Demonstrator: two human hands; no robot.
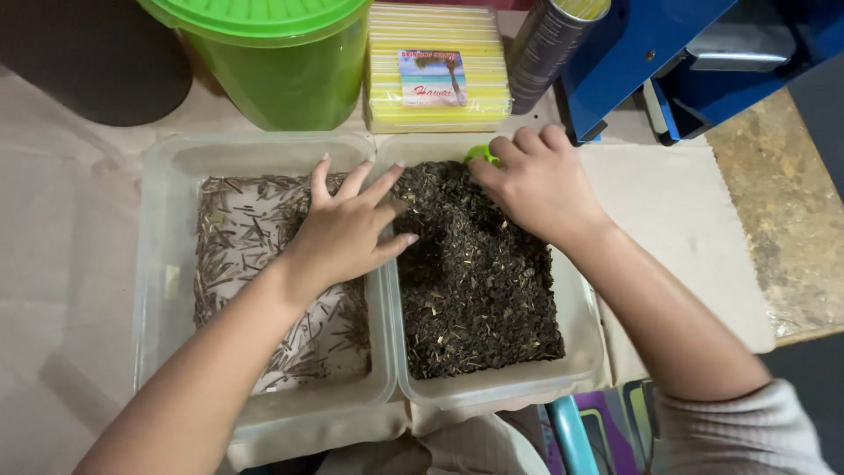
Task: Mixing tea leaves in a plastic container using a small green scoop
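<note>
Your left hand (347,229) lies spread across both tubs' meeting rims; your right hand (536,180) curls around a green scoop (480,155) in the dark crumbled leaves (479,281). Lift gently, keeping it level.

Green bucket (281,66), yellow straw pack (437,66), blue machine (694,62).
</note>
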